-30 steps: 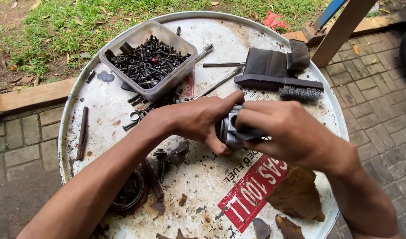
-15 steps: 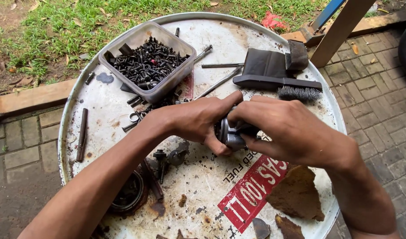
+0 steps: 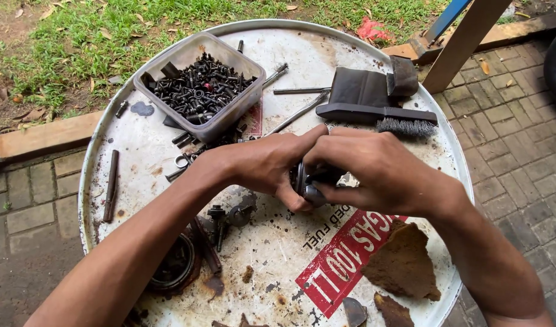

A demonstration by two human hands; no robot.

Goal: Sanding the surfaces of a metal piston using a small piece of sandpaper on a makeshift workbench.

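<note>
Looking down through the head camera, both hands met over the middle of the round white drum-top desk (image 3: 169,145). The left hand (image 3: 269,163) was curled nearly closed, thumb stretched across the top and fingers wrapped under a small dark metal part (image 3: 308,181). The right hand (image 3: 375,169) was likewise closed about the same part from the other side, its fingertips (image 3: 326,191) pinching the lower edge. The part sat between the two palms, lifted just above the desk's centre; most of it was hidden by the fingers, so its shape could not be told beyond a rounded, shiny rim.

Toward the desk's far edge stood a clear plastic tub (image 3: 226,118) full of black bolts (image 3: 199,91). A wire brush (image 3: 381,116) lay near the far right edge, with a dark folded pouch (image 3: 360,88) just behind it. A thin metal rod (image 3: 111,184) lay near the left edge. A black ring-shaped part (image 3: 175,269) rested at the near left edge, and rust-brown patches (image 3: 402,263) marked the near right beside a red label (image 3: 350,257).
</note>
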